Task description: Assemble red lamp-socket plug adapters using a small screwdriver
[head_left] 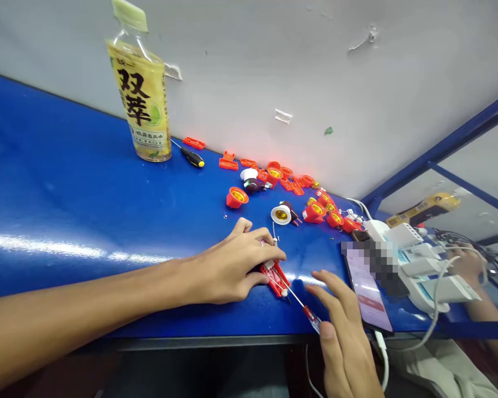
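My left hand [240, 262] reaches in from the left, its fingers closed on a red plastic housing [279, 279] with white parts inside. The thumb and fingertips cover the housing's upper left part. A thin screwdriver [312, 318] with a clear and red handle slants up to the housing, its shaft lying across it. My right hand [346, 331] is at the handle end. Its thumb covers the back of the handle, while the index and middle fingers stretch out apart from it. A white lamp socket [281, 214] lies just beyond my left hand.
Red lamp sockets [236, 197] and orange-red housing pieces [228, 160] lie along the wall. At the back stand a drink bottle [143, 105] and a black-yellow screwdriver [192, 157]. A phone [365, 290] and white power strip [419, 265] lie right. Another person's hand [467, 265] is beyond.
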Motion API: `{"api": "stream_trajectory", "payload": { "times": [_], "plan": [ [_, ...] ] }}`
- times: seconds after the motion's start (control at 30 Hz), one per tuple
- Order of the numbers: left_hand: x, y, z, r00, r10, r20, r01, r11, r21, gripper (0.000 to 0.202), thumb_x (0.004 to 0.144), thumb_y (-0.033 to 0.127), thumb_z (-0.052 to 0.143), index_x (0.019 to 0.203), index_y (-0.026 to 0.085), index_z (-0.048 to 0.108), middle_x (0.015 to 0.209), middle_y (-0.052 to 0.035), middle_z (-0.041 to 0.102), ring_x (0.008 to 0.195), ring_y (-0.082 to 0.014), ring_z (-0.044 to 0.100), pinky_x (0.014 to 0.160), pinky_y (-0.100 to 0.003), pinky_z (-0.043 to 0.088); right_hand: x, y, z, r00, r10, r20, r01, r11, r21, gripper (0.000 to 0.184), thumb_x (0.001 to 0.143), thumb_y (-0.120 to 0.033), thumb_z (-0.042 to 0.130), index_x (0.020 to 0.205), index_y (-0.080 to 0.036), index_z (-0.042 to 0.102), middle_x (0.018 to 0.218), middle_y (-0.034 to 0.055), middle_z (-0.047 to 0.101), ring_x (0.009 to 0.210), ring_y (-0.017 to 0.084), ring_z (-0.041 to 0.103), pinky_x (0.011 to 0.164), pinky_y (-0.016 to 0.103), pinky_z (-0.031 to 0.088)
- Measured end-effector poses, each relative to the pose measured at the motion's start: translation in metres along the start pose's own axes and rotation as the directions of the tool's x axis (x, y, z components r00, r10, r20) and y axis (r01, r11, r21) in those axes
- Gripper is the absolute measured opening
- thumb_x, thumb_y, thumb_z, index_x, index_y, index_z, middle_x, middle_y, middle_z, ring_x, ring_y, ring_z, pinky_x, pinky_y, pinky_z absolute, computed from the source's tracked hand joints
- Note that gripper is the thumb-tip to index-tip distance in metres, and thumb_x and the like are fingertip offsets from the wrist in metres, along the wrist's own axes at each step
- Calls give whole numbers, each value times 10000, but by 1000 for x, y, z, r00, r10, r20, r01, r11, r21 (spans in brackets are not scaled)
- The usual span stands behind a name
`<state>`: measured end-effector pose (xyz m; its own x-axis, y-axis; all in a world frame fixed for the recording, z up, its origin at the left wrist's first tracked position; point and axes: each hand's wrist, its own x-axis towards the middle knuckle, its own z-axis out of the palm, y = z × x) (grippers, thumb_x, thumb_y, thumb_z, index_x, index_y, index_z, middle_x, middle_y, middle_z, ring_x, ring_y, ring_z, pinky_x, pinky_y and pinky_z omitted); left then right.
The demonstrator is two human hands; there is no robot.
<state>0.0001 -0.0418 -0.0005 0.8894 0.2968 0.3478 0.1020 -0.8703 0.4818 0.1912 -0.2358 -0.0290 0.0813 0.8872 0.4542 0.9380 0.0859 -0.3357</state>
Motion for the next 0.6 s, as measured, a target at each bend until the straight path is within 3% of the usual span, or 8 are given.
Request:
{"api": "stream_trajectory", "payload": {
  "times": [0.1, 0.27, 0.4, 0.6],
  "plan": [
    [0, -2, -1, 1000, 9, 3, -9, 1000, 18, 258, 912, 217, 652, 1167, 238, 677, 1115, -60, 682, 970, -223, 567, 910, -402, 325, -2, 8, 3, 995, -92, 41, 95, 993, -71, 279, 1050, -375, 397, 1261, -253, 531, 1431, 84, 507, 1349, 249, 458, 1046, 424, 445],
    [2, 0, -5, 1000, -5, 26, 5, 1000, -5, 249, 899, 204, 677, 1145, 234, 693, 1085, -43, 697, 969, -211, 582, 925, -391, 326, -6, 13, 5, 999, -42, -13, 41, 996, -75, 141, 1034, -342, 432, 961, -237, 491, 1256, 115, 543, 1184, 258, 536, 925, 428, 491],
    [2, 2, -8, 998, -41, 42, 42, 999, -18, 256, 891, 214, 711, 1146, 232, 692, 1098, -32, 703, 1000, -206, 591, 978, -411, 289, -7, 10, 7, 1000, 6, 29, -1, 989, -147, 128, 1030, -313, 428, 956, -237, 499, 1292, 118, 515, 1207, 288, 503, 967, 496, 452],
    [1, 3, -9, 999, 4, 32, -3, 1000, -8, 177, 899, 191, 691, 1069, 234, 708, 1001, -17, 693, 995, -200, 608, 964, -405, 278, -6, 9, 6, 994, 54, 99, -38, 987, -157, 122, 1035, -327, 415, 995, -238, 488, 1297, 123, 480, 1275, 308, 457, 1015, 548, 413]
  ]
}}
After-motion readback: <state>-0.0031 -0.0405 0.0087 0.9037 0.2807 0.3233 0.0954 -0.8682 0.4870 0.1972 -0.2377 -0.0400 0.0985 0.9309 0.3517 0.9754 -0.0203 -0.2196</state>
